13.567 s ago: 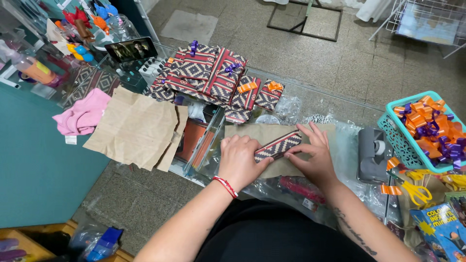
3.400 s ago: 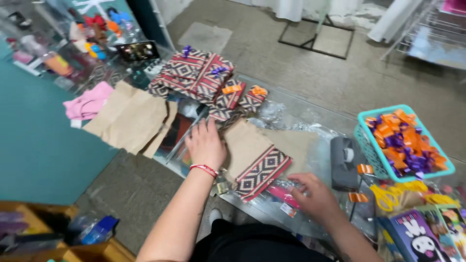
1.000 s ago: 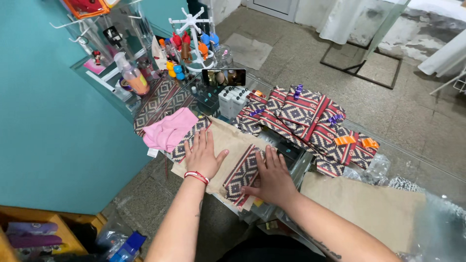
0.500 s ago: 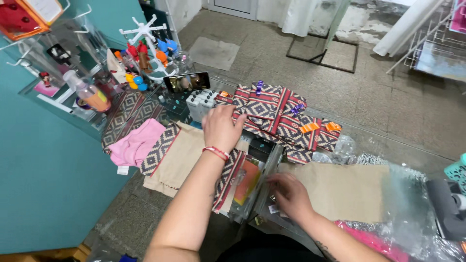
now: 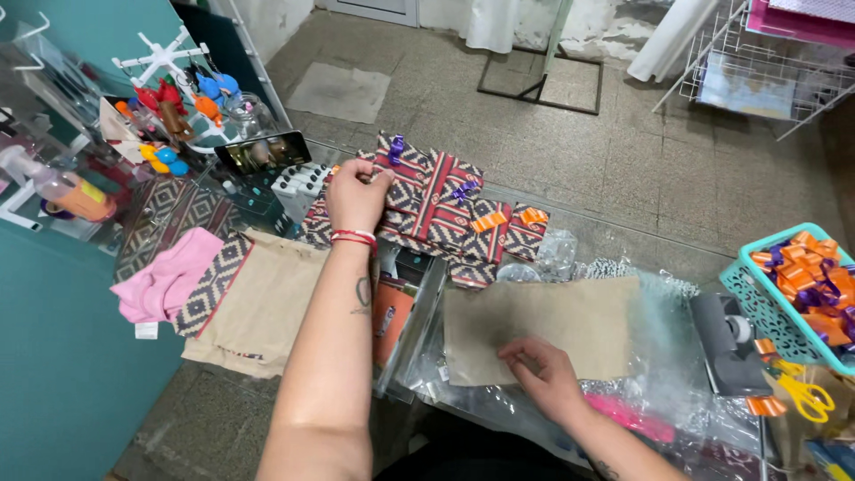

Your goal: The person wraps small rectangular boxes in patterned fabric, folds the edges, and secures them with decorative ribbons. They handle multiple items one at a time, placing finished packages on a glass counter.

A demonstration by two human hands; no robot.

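Change: since half a second ago the left hand (image 5: 356, 194) has stayed on the heap of wrapped parcels while the right hand (image 5: 545, 379) has come up onto the brown sheet; the view has tipped slightly left.
Left hand: stretched forward, fingers (image 5: 367, 175) curled round the near left edge of the red, black and white patterned wrapped parcels (image 5: 438, 207), holding them; a red and white cord bracelet sits at the wrist.
Right hand: lies flat on the near edge of the plain brown kraft paper sheet (image 5: 543, 326), fingers spread slightly and pressing down, gripping nothing.
Parcels: stacked at the far middle of the glass desk (image 5: 623, 245), topped with small purple and orange ribbon bows.
Brown sheet: spread on crinkled clear cellophane, just right of the left forearm.
Left side: a second kraft sheet with a patterned border (image 5: 258, 307), and a pink cloth (image 5: 167, 283) touching its left edge.
Right side: a turquoise plastic basket of orange and purple bows (image 5: 802, 294), a dark tape dispenser (image 5: 726, 343) beside it, yellow-handled scissors (image 5: 802, 392) nearer.
Far left: a black smartphone (image 5: 264, 151) propped up by a white rack of coloured trinkets.
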